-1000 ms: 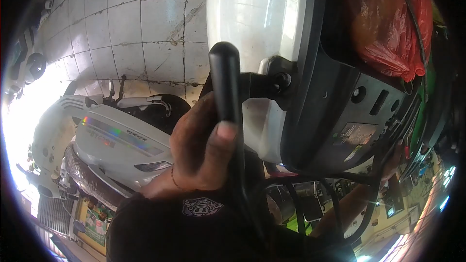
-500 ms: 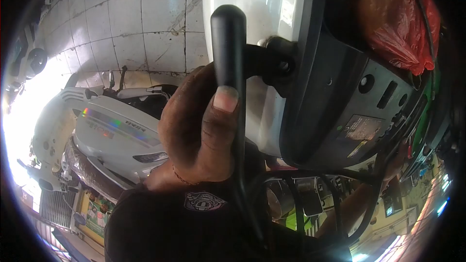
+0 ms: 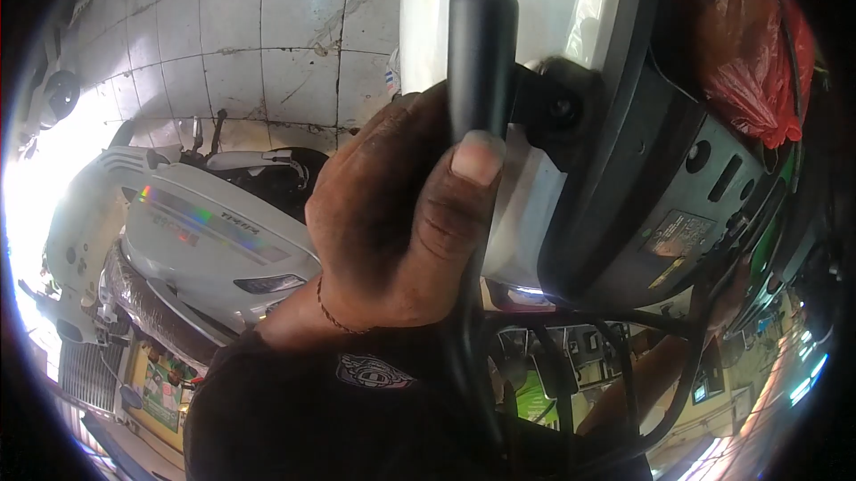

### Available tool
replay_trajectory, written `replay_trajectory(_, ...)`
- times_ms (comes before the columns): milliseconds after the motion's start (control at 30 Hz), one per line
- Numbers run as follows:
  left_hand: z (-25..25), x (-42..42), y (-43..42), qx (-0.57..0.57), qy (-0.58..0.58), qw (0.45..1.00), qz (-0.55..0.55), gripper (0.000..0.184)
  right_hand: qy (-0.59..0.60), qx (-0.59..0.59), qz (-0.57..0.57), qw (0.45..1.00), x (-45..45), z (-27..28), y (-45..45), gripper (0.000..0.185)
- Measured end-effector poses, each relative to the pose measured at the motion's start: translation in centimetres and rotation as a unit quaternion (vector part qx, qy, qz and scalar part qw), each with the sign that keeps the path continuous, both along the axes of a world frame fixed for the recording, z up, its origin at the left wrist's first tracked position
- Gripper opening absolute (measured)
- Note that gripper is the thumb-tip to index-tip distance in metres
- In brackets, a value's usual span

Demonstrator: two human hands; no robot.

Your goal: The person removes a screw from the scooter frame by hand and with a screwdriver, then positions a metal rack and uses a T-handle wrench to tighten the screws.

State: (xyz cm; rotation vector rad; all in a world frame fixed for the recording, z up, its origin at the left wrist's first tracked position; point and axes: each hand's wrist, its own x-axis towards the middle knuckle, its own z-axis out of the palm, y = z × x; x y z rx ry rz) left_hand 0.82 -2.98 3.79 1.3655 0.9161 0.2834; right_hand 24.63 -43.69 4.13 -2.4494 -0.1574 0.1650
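Note:
The fingers of my left hand (image 3: 392,222) are wrapped round a black bar (image 3: 482,53) with a rounded end, and the thumb presses on its near side. Behind the bar, a black bracket (image 3: 562,106) stands beside a glossy white panel (image 3: 446,0) with a dark grey housing (image 3: 624,205) along its right side. My right hand (image 3: 727,303) is far to the right, dim and partly hidden near black tubes and cables; its fingers cannot be made out.
A red plastic bag (image 3: 749,71) hangs at the upper right. At the left stands a white scooter (image 3: 196,222) with its seat wrapped in film. Light floor tiles (image 3: 299,17) spread across the upper left. A black tubular rack (image 3: 687,374) crosses the lower right.
The view has shifted, so the white panel and dark housing appear further right. The bar's rounded end and my left hand, still gripping it, have moved up and right in view.

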Motion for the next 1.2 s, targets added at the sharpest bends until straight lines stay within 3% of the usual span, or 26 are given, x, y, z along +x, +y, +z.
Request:
replay_trajectory(33,0.2,0.1,-0.2,-0.01,0.036,0.999,0.004,0.051,0.108,0.185,-0.195,0.957,0.0,0.2,1.0,0.014)
replay_trajectory(67,0.3,0.2,-0.3,-0.021,0.071,0.997,0.008,0.065,0.107,0.183,-0.197,0.957,0.3,0.4,1.3,0.014)
replay_trajectory(167,0.0,0.3,-0.6,-0.02,0.051,0.998,0.026,0.067,0.187,0.215,-0.185,0.941,1.0,0.5,0.1,0.015)
replay_trajectory(200,-0.3,0.3,-0.5,-0.021,0.05,0.998,0.024,0.067,0.08,0.073,-0.051,0.993,1.9,0.1,-2.2,0.017)
replay_trajectory(233,-0.5,0.2,-0.3,0.001,0.031,0.999,0.007,0.062,-0.03,-0.073,0.086,0.993,2.0,0.0,-2.0,0.022)
replay_trajectory(267,-0.7,0.0,0.0,0.023,0.013,1.0,-0.011,0.057,-0.03,-0.073,0.084,0.993,1.7,0.1,-1.6,0.022)
replay_trajectory(300,-0.8,-0.3,0.5,0.023,0.013,1.0,-0.012,0.057,0.081,0.075,-0.004,0.994,1.4,0.4,-1.0,0.022)
replay_trajectory(333,-0.9,-0.7,1.1,-0.033,0.007,0.999,0.018,0.049,0.188,0.221,-0.092,0.953,1.2,0.6,-0.1,0.021)
replay_trajectory(367,-0.8,-1.2,1.8,-0.088,0.002,0.995,0.047,0.042,0.188,0.221,-0.093,0.952,1.3,0.5,-0.4,0.021)
replay_trajectory(400,-0.6,-1.7,2.6,-0.124,0.001,0.991,0.054,0.057,0.201,0.244,-0.092,0.944,1.4,0.4,-1.0,0.023)
replay_trajectory(467,-1.0,-2.2,4.0,-0.041,-0.04,0.998,0.041,0.058,0.214,0.266,-0.094,0.935,0.9,0.3,0.1,0.025)
replay_trajectory(533,-0.5,-1.9,4.9,0.073,-0.101,0.991,0.044,0.036,0.163,0.24,-0.185,0.939,-0.3,0.3,3.6,0.017)
replay_trajectory(600,-0.3,-2.9,6.4,0.13,-0.065,0.989,-0.008,0.038,0.16,0.225,-0.146,0.95,0.8,0.1,0.6,0.016)
replay_trajectory(667,-1.0,-3.3,8.3,0.197,-0.172,0.937,-0.231,0.04,0.155,0.208,-0.107,0.96,1.2,0.1,-0.9,0.022)
replay_trajectory(700,-0.6,-3.1,7.9,0.197,-0.173,0.936,-0.233,0.04,0.15,0.181,-0.094,0.967,1.2,0.1,-1.0,0.022)
replay_trajectory(800,2.7,1.3,4.4,0.122,0.123,0.981,-0.087,0.027,0.144,0.184,-0.117,0.965,0.7,0.2,-0.5,0.022)
replay_trajectory(833,1.9,2.4,5.1,0.428,0.006,0.85,-0.307,0.021,0.145,0.216,-0.148,0.954,0.6,0.2,-0.2,0.022)
replay_trajectory(933,2.7,3.9,6.5,0.436,0.024,0.801,-0.409,0.023,0.191,0.24,-0.114,0.945,0.6,0.5,0.0,0.02)
replay_trajectory(967,2.1,4.0,6.4,0.385,-0.018,0.845,-0.37,0.02,0.19,0.242,-0.117,0.944,0.7,0.4,-0.6,0.02)
replay_trajectory(1000,2.2,4.5,6.7,0.386,-0.019,0.843,-0.373,0.02,0.17,0.193,-0.068,0.964,1.0,0.2,-1.6,0.019)
replay_trajectory(1067,2.8,5.7,7.3,0.45,-0.012,0.765,-0.461,0.02,0.151,0.143,-0.021,0.978,0.5,-0.1,-1.0,0.018)
replay_trajectory(1133,2.8,6.7,7.2,0.467,0.012,0.74,-0.483,0.021,0.023,0.043,0.01,0.999,-0.3,-0.5,0.3,0.023)
replay_trajectory(1167,2.9,7.0,6.9,0.483,0.034,0.718,-0.5,0.022,0.102,0.101,0.012,0.99,0.3,-0.2,-1.6,0.024)
replay_trajectory(1200,2.9,7.1,6.6,0.484,0.037,0.717,-0.501,0.022,0.104,0.103,0.012,0.989,0.8,-0.4,-3.3,0.024)
